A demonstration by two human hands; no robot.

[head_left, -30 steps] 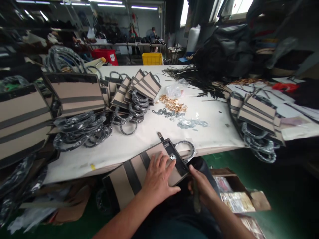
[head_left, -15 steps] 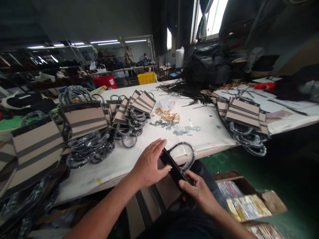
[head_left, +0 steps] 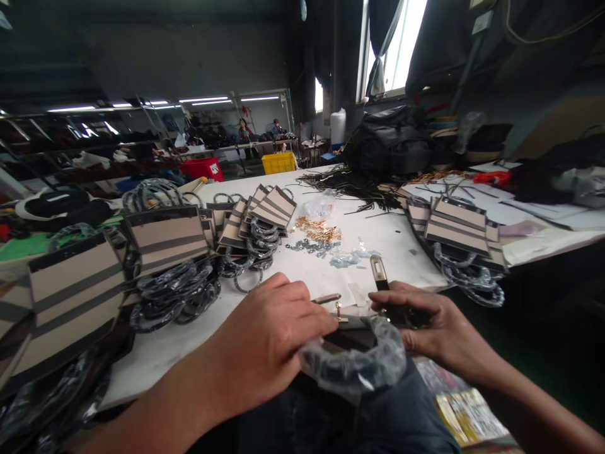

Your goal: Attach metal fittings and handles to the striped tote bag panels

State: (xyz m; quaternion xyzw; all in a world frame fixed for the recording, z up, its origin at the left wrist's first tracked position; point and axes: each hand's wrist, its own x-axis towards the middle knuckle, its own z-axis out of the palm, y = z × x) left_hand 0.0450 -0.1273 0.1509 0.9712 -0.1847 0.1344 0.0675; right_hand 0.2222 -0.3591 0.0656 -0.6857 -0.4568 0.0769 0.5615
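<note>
My left hand [head_left: 265, 343] lies over the top of a beige-and-black handbag [head_left: 350, 337] held in my lap at the table's front edge; most of the bag is hidden under my hands. Its plastic-wrapped handle [head_left: 354, 369] curls toward me. My right hand [head_left: 425, 325] grips the bag's right end, where a black strap with a metal clasp [head_left: 378, 272] sticks up. A small gold fitting [head_left: 338, 312] stands between my two hands.
Stacks of finished striped bags lie at the left [head_left: 161, 236], centre [head_left: 265, 211] and right [head_left: 458, 227] of the white table [head_left: 401, 243]. Gold hardware [head_left: 319, 230] and silver parts [head_left: 331, 252] are scattered mid-table. Black straps [head_left: 345, 183], a yellow crate [head_left: 278, 162] and distant people sit beyond.
The bag has been turned from flat, then on edge, to top-up in my lap with its wrapped handle toward me. Both hands have shifted onto its top edge. The camera has tilted upward.
</note>
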